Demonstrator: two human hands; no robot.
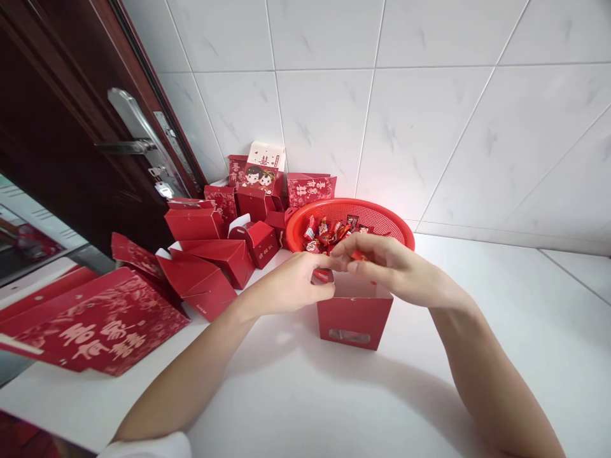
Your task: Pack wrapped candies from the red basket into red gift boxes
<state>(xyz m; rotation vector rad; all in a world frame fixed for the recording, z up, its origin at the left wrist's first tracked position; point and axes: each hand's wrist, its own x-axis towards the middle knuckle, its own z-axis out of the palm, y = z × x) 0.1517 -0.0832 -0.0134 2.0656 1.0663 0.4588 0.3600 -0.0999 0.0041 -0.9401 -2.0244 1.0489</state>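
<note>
A red paper gift box [353, 318] stands upright and open-topped on the white counter, with a small clear window low on its front. My left hand [305, 280] is over the box's left rim, fingers curled, with a red-wrapped candy [323, 275] showing between thumb and forefinger. From the right, my right hand [396, 264] arches over the box with bent fingers around an orange-red wrapped candy [359, 255]. The fingertips of both hands meet above the opening. Just behind is a red plastic basket [382, 213] holding several wrapped candies [329, 232], partly hidden by my hands.
Several red gift boxes [205, 280] stand at left, some with open flaps. A box with cartoon figures [261, 178] leans near the tiled wall [429, 127]. A large red printed bag or box [105, 324] lies at the near left. A dark door with a metal handle [128, 146] is beyond.
</note>
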